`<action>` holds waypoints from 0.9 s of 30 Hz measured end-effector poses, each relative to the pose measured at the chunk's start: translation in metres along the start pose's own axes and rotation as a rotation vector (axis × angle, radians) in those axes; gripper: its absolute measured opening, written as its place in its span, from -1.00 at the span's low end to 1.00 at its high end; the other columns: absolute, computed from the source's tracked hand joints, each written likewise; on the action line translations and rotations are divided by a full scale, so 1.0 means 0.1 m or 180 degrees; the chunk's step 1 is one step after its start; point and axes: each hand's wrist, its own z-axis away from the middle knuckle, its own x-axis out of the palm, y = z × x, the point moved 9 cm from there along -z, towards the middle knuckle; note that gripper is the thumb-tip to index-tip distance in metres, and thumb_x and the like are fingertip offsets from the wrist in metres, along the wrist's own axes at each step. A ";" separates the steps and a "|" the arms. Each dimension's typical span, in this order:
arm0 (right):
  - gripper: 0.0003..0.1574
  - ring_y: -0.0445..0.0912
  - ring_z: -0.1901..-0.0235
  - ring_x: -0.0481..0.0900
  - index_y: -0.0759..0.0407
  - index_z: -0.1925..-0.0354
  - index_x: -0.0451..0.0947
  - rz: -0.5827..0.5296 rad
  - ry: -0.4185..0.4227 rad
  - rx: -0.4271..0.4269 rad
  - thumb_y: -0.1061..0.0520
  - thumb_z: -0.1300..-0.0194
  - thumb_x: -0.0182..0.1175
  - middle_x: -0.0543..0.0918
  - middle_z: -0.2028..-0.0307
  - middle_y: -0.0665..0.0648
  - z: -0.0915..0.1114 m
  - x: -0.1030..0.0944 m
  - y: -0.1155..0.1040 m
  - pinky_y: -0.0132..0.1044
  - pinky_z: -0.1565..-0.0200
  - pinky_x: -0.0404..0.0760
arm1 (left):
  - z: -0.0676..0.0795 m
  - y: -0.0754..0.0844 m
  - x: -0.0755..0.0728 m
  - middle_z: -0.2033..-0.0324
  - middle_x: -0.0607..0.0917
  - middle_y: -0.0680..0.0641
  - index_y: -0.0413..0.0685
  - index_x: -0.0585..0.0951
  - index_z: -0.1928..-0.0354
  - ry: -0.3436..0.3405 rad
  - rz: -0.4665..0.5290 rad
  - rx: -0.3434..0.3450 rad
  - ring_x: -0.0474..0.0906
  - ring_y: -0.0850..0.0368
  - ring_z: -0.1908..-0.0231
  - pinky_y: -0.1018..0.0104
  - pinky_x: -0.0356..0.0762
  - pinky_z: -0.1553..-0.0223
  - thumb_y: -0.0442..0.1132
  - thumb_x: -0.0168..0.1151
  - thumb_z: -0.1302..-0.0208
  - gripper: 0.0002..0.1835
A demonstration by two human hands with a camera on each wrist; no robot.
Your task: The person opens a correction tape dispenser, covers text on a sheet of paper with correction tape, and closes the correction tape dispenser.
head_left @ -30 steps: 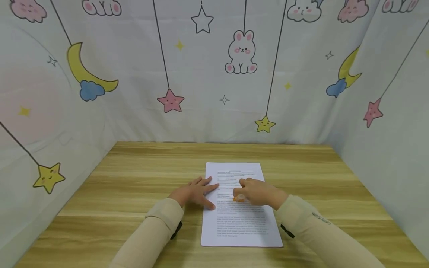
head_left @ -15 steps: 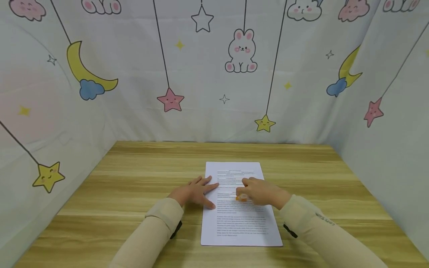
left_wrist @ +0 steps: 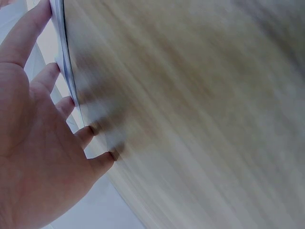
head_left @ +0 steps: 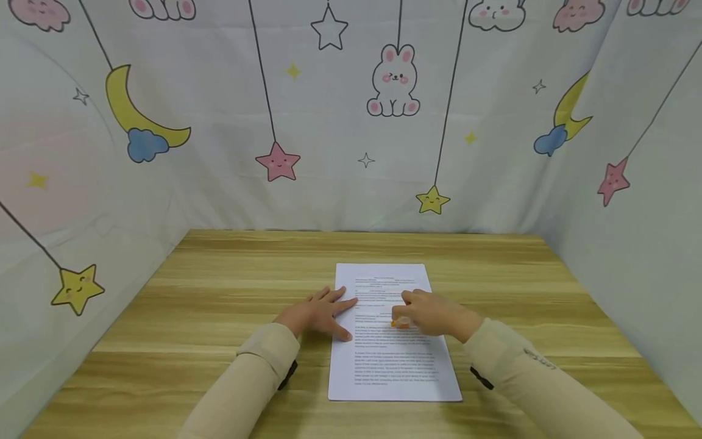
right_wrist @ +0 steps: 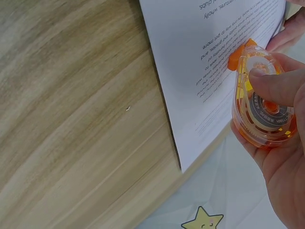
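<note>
A person's left grip (head_left: 317, 314), fingers spread, rests on the paper (head_left: 386, 347) beneath it, apparently to steady it, while the right grip (head_left: 433, 313) pinches a correction tape (right_wrist: 264, 110) over the printed lines below.

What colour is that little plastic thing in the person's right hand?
The plastic thing is see-through orange, with a grey disc; the right wrist view shows it best.

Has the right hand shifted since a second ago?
Yes. In the head view, the right hand has moved a little to the right across the printed sheet, which looks unmoved on the table, taking the orange tape dispenser with it.
</note>
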 end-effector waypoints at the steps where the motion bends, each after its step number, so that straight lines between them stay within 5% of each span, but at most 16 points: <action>1: -0.79 -0.16 0.48 0.36 -0.14 0.18 0.50 0.0007 0.0021 -0.0012 0.12 -0.21 0.19 0.43 0.40 0.00 0.01 0.00 0.00 -0.37 0.37 0.45 | 0.00 0.00 0.00 -0.46 -0.14 0.06 0.39 0.06 -0.40 0.0001 0.0003 -0.0001 -0.33 -0.11 -0.44 -0.15 -0.24 -0.36 0.28 0.20 -0.04 -0.12; 10: -0.68 -0.18 0.51 0.33 -0.13 0.18 0.51 -0.0023 0.0099 -0.0011 0.25 -0.14 0.23 0.42 0.42 0.01 0.09 0.01 0.05 -0.40 0.41 0.41 | 0.00 0.02 0.00 -0.46 -0.13 0.05 0.38 0.07 -0.40 0.0003 0.0067 0.0022 -0.33 -0.12 -0.44 -0.16 -0.26 -0.36 0.27 0.21 -0.04 -0.12; 19: -0.54 -0.25 0.55 0.12 0.01 0.11 0.54 -0.1249 0.0361 0.0567 0.43 -0.10 0.02 0.33 0.49 -0.05 0.32 0.08 0.35 -0.48 0.47 0.19 | 0.02 0.02 0.02 -0.46 -0.15 0.04 0.37 0.05 -0.40 -0.0049 0.0100 0.0018 -0.36 -0.11 -0.44 -0.14 -0.29 -0.37 0.26 0.20 -0.06 -0.12; 27: -0.59 -0.22 0.42 0.28 -0.01 0.08 0.53 -0.1341 0.0480 0.0702 0.38 -0.15 0.10 0.49 0.28 0.02 0.47 0.05 0.41 -0.44 0.38 0.28 | 0.01 0.01 0.00 -0.46 -0.14 0.09 0.40 0.07 -0.39 -0.0014 0.0209 -0.0038 -0.36 -0.08 -0.44 -0.13 -0.31 -0.37 0.24 0.24 -0.03 -0.11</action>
